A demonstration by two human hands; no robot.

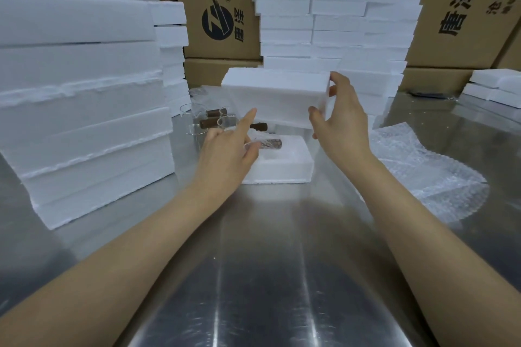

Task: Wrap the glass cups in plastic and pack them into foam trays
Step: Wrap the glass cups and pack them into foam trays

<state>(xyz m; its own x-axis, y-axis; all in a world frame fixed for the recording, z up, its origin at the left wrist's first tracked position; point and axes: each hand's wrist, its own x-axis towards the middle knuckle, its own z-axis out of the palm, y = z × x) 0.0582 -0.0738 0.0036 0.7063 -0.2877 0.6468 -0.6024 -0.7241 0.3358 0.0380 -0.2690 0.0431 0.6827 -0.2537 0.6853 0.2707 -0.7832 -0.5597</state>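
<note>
Wrapped cup (267, 144) lies in foam tray (282, 172), foam block (276, 98) above.

white foam trays (277, 162), brown cardboard boxes (217, 5), silver steel table (267, 262).

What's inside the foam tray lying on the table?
A plastic-wrapped cup with a brown handle lies in the foam tray. The left hand covers its left part, hiding the rest.

On the steel table (267, 262), a white rectangular foam tray (282, 173) lies between stacked foam slabs (84, 121) left and bubble wrap (423, 169) right.
</note>
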